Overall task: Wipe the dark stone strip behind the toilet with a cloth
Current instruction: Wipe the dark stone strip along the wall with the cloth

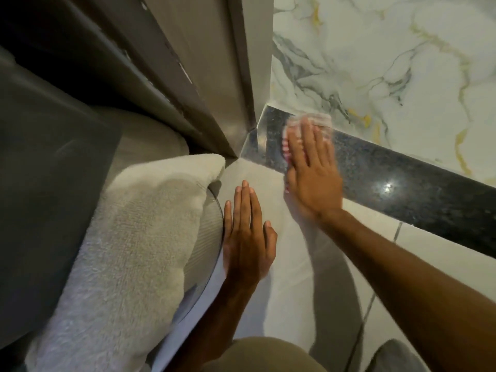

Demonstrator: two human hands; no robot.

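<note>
A dark speckled stone strip runs from the corner by the door frame toward the lower right, between the marble wall and the white floor tiles. My right hand lies flat on a pink-and-white cloth, pressing it onto the left end of the strip; hand and cloth are motion-blurred. My left hand rests flat with fingers together on the white tile floor beside a rounded glass edge. It holds nothing.
A white towel lies over a round glass surface at the left. A grey door frame meets the strip at the corner. White marble wall with grey and gold veins stands behind the strip.
</note>
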